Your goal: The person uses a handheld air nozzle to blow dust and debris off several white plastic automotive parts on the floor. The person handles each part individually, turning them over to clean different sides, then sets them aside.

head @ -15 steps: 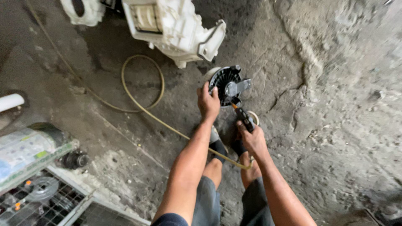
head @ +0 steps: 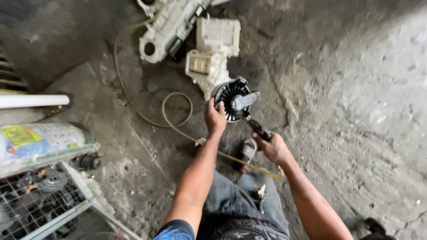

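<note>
My left hand grips the rim of a round black blower fan held out over the concrete floor. My right hand is closed on the black handle of an air blow gun, whose metal nozzle rests across the fan's face. A yellowish hose runs from the gun, loops on the floor and trails off to the upper left. My knees in grey trousers and one sandalled foot show below the hands.
White plastic housing parts lie on the floor just beyond the fan. At left stand a wire-mesh rack, a cylinder with a coloured label and a white pipe. Rough concrete stretches to the right.
The view has tilted upward, showing more of the white housings. Both hands keep their hold on the fan and the blow gun, now slightly lower in the picture.
</note>
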